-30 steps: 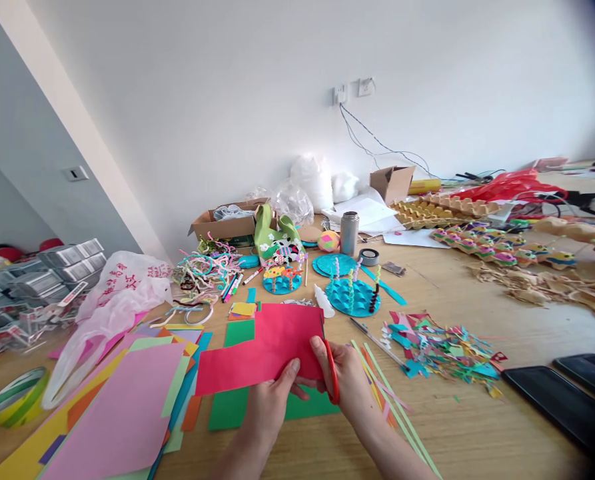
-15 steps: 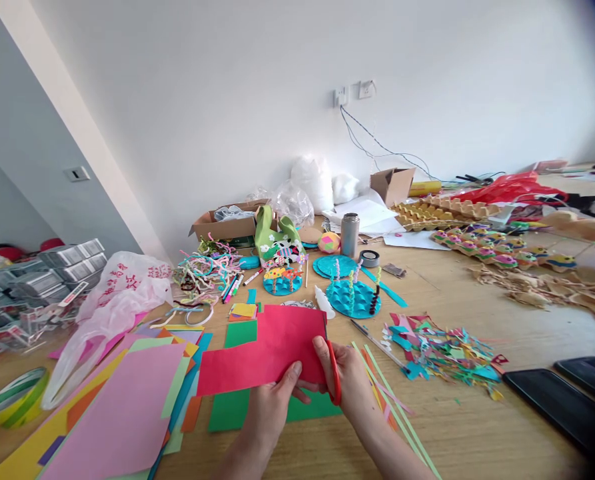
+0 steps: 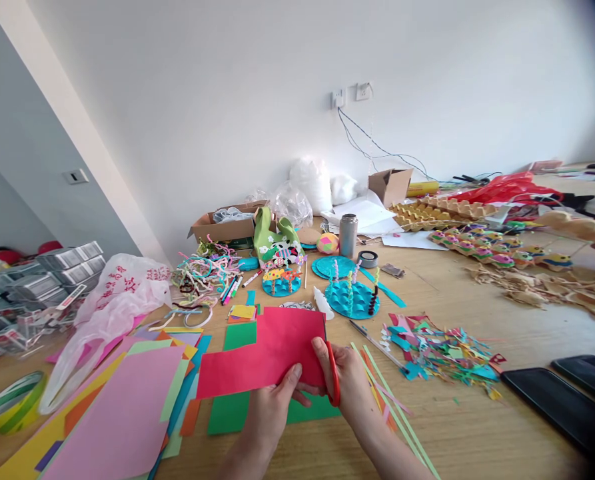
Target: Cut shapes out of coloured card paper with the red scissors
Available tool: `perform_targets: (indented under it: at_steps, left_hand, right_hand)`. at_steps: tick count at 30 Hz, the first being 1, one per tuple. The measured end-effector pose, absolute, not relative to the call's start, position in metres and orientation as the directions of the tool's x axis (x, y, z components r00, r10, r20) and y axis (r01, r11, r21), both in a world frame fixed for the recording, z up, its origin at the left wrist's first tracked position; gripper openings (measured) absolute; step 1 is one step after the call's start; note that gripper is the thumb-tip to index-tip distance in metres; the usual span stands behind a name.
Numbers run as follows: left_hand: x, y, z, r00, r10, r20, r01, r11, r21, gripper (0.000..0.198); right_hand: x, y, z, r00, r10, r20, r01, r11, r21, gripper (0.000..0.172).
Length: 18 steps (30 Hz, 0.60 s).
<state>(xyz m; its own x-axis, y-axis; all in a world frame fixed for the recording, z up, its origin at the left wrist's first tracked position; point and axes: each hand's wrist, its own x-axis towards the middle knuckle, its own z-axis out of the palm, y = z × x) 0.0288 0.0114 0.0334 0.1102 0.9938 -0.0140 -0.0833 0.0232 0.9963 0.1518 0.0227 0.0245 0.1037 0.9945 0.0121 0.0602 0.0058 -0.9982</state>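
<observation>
My left hand (image 3: 270,408) pinches the near edge of a red paper sheet (image 3: 267,350) held above the table. My right hand (image 3: 350,380) is closed on red-handled scissors (image 3: 333,373) at the sheet's right edge, blades running up along that edge. A green sheet (image 3: 232,408) lies on the wooden table (image 3: 477,427) under the red one.
A stack of coloured paper (image 3: 122,413) and a tape roll (image 3: 12,400) lie at left, beside a white plastic bag (image 3: 112,300). Paper scraps (image 3: 437,347) and thin strips (image 3: 397,413) lie to the right. Two dark phones (image 3: 562,400) sit at far right. Blue craft discs (image 3: 352,297) stand behind.
Both hands and the red sheet keep almost the same place; the view has shifted slightly.
</observation>
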Motion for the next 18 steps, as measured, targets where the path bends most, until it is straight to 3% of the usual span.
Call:
perform_targets:
  at_steps: [18]
  left_hand:
    - [0.0293,0.0121,0.0288,0.089,0.995,-0.036,-0.072,0.043,0.997,0.038]
  right_hand:
    - [0.1548,0.0248,0.0241,0.093,0.996,0.01,-0.049,0.014,-0.999,0.055]
